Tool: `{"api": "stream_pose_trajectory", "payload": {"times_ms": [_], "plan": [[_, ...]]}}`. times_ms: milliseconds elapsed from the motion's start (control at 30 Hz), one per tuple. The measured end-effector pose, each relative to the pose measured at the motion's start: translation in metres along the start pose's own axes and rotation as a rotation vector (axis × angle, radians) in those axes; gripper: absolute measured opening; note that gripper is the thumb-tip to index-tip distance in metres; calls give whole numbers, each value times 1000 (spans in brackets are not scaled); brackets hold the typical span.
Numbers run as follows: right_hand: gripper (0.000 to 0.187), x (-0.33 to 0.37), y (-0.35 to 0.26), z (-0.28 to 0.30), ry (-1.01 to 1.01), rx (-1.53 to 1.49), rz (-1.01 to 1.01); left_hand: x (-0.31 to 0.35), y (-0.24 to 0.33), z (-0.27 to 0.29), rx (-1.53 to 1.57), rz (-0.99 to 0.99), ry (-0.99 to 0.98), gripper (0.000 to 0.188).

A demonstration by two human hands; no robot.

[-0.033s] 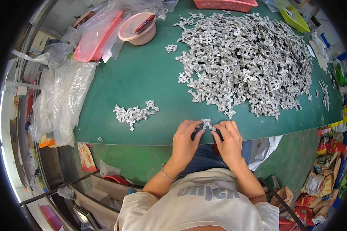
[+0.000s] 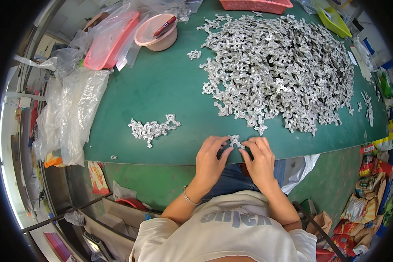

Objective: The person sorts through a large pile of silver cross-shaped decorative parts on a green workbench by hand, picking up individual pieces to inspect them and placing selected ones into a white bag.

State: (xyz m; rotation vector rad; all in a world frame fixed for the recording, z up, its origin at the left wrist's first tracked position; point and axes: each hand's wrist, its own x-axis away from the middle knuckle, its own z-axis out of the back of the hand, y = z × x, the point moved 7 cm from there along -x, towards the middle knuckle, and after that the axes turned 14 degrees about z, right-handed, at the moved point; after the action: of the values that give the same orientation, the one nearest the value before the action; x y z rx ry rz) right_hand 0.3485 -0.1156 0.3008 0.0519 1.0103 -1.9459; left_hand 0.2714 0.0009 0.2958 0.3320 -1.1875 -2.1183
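Note:
Near the table's front edge, a small silvery metal casting (image 2: pixel 235 141) with curved arms lies between my hands. My left hand (image 2: pixel 211 157) pinches its left side with thumb and forefinger. On the opposite side, the thumb and fingertips of my right hand (image 2: pixel 260 158) grip its right end. A small cluster of similar castings (image 2: pixel 150 130) rests on the green table to the left. Beyond my right hand spreads a large heap of castings (image 2: pixel 277 72), several loose ones lying along its edge.
At the back left, a pink bowl (image 2: pixel 163 45) carries a dark red object (image 2: pixel 164 26) on top, beside a pink tray (image 2: pixel 96 54) covered by clear plastic. Plastic bags (image 2: pixel 81 105) hang over the left edge. Far back are a red basket (image 2: pixel 255 5) and a yellow-green tray (image 2: pixel 334 22).

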Motion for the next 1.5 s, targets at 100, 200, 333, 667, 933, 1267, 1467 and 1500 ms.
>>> {"api": "stream_pose_trajectory", "payload": {"times_ms": [100, 200, 333, 667, 933, 1267, 1467, 1500], "plan": [[18, 0, 2, -1, 32, -63, -4, 0, 3, 4, -8, -16, 3, 33], [16, -2, 3, 4, 59, -201, -68, 1, 9, 9, 22, -66, 43, 35], [16, 2, 14, -3, 63, -355, -254, 2, 9, 15, 37, -66, 62, 34], [18, -15, -8, -3, -18, 24, -55, 1, -4, 41, -116, -61, 216, 26], [18, 0, 10, -5, 14, -204, -218, -30, -52, 90, -531, -119, 403, 12], [15, 17, -10, 38, 255, -835, -442, 10, 21, 23, 732, 166, -357, 22], [17, 38, -22, 85, 392, -812, -333, 32, 67, -21, 955, 151, -695, 21], [17, 42, -24, 93, 415, -806, -325, 35, 73, -25, 956, 143, -728, 21]]}}
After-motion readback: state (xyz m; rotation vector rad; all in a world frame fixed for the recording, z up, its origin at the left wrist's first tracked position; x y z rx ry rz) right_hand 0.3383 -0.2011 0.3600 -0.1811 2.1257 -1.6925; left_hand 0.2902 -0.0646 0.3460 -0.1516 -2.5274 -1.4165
